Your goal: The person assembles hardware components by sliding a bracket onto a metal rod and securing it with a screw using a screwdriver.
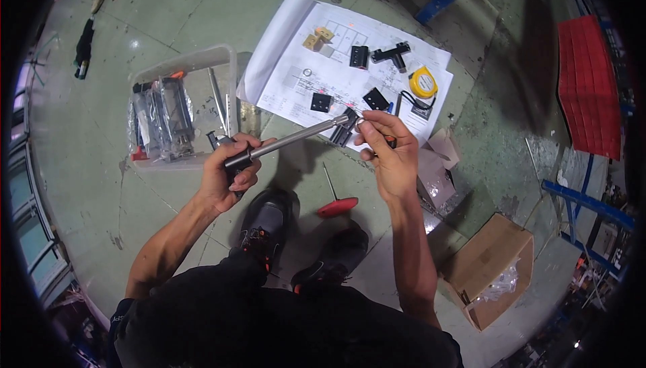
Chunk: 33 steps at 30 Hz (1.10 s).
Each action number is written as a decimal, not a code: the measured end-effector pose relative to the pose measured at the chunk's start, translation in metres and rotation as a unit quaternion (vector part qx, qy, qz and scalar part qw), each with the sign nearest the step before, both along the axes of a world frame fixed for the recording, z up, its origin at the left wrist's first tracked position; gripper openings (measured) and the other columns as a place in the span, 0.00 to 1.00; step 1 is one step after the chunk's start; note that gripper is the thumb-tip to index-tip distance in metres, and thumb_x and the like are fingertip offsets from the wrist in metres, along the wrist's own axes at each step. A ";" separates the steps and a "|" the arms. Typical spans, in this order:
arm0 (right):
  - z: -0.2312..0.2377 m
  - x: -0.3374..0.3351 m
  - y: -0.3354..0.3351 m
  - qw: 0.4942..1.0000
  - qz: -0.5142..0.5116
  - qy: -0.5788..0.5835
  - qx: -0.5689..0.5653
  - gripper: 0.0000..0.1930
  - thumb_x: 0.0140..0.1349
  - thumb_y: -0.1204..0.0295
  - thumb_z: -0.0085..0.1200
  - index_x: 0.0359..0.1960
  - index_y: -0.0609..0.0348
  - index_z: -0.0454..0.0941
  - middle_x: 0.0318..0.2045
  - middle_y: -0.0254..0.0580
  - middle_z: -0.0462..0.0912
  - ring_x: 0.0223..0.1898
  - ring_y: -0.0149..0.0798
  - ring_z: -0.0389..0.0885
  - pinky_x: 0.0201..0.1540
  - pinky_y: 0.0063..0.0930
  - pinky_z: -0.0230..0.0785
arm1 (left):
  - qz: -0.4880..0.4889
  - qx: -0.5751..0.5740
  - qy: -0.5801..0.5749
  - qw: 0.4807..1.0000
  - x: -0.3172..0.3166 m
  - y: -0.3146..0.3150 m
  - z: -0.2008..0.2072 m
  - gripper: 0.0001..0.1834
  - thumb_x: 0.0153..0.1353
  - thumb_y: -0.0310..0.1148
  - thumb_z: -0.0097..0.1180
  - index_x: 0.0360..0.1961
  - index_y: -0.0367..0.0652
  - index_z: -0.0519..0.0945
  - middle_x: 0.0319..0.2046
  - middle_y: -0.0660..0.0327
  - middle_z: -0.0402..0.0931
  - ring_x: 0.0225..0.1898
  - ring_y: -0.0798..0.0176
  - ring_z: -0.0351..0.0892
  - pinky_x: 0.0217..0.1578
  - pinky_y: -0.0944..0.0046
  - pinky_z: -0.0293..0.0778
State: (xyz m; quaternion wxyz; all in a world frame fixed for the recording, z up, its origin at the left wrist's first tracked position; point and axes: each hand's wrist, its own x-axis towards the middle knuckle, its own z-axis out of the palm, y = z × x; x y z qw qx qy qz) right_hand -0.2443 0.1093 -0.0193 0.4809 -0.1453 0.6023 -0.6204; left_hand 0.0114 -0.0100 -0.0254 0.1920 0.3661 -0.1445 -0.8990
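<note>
The left hand (227, 169) is curled around a black cylindrical sleeve (237, 161), from which a slim, silver metal rod (296, 139) slants up to the right. The right hand (387, 149) pinches what looks like a small silvery ring (361, 122) beside the rod's tip, thumb and forefinger nearly together; whether ring and rod touch, I cannot tell. A small black-and-orange piece (390, 140) shows among that hand's fingers, mostly covered. Below the left hand's grip, another dark part is too masked to identify.

The rod's tip crosses in front of a black, grooved block (342, 134), hiding part of it. In the translucent plastic bin (182, 56), clear bags (161, 116) overlap — their contents cannot be counted. The trousers cut off the backs of two black shoes (266, 220), and glare blurs the clear plastic wrapping (501, 282) inside one open, brown cardboard box (489, 239).

On the white printed sheets (286, 45), rolled up at the left edge, lie three more black blocks (359, 56), one black T-shaped part (391, 55), one yellow, rounded tape measure (423, 82) and a tan, angular piece (318, 38). One red-handled, T-shaped key (337, 207) rests on the greenish floor (182, 213), near the shoes.
</note>
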 end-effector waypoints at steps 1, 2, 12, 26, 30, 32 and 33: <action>0.004 0.004 0.004 0.997 -0.023 -0.064 -0.027 0.10 0.63 0.73 0.57 0.47 0.56 0.79 0.33 0.33 0.81 0.31 0.25 0.76 0.30 0.16 0.67 | -0.007 0.001 0.004 1.000 -0.001 0.002 0.001 0.11 0.62 0.35 0.50 0.40 0.39 0.75 0.54 0.41 0.71 0.13 0.75 0.58 0.10 0.77 0.55; 0.006 0.007 0.007 0.997 -0.030 -0.060 -0.027 0.10 0.63 0.73 0.57 0.47 0.56 0.79 0.33 0.33 0.81 0.31 0.25 0.76 0.30 0.16 0.67 | -0.009 0.003 0.011 1.000 -0.003 0.003 0.003 0.11 0.62 0.36 0.50 0.40 0.39 0.75 0.54 0.42 0.71 0.13 0.76 0.58 0.10 0.77 0.55; 0.040 0.023 0.029 0.966 -0.104 -0.219 -0.092 0.10 0.67 0.68 0.53 0.46 0.58 0.78 0.28 0.31 0.77 0.29 0.25 0.74 0.31 0.21 0.69 | -0.056 0.018 0.082 0.995 -0.011 0.018 0.003 0.10 0.62 0.36 0.50 0.38 0.40 0.74 0.52 0.45 0.72 0.13 0.75 0.58 0.09 0.78 0.54; 0.053 0.034 0.033 0.983 -0.132 -0.025 -0.127 0.09 0.68 0.70 0.51 0.46 0.59 0.77 0.29 0.34 0.78 0.29 0.28 0.75 0.27 0.23 0.67 | -0.009 0.101 0.134 0.986 -0.030 0.043 0.003 0.08 0.62 0.34 0.49 0.38 0.41 0.73 0.30 0.63 0.70 0.12 0.74 0.57 0.08 0.76 0.54; 0.061 0.029 0.034 0.971 -0.118 -0.164 -0.127 0.10 0.68 0.71 0.48 0.48 0.58 0.75 0.28 0.34 0.76 0.27 0.28 0.73 0.24 0.21 0.62 | -0.015 0.093 0.143 0.985 -0.026 0.042 0.004 0.08 0.61 0.34 0.49 0.38 0.42 0.73 0.30 0.62 0.69 0.12 0.74 0.57 0.08 0.76 0.53; 0.061 0.024 0.035 0.961 -0.106 -0.218 -0.136 0.10 0.67 0.71 0.48 0.48 0.58 0.74 0.28 0.34 0.75 0.27 0.27 0.71 0.24 0.21 0.60 | -0.017 0.087 0.133 0.987 -0.026 0.040 0.006 0.08 0.61 0.34 0.49 0.38 0.42 0.73 0.29 0.63 0.68 0.12 0.74 0.58 0.08 0.76 0.53; 0.060 0.021 0.036 0.951 -0.096 -0.261 -0.132 0.11 0.68 0.71 0.47 0.49 0.57 0.73 0.27 0.33 0.74 0.27 0.27 0.70 0.24 0.20 0.59 | -0.019 0.081 0.124 0.989 -0.025 0.039 0.006 0.08 0.61 0.34 0.49 0.37 0.42 0.73 0.28 0.63 0.67 0.12 0.74 0.58 0.08 0.76 0.53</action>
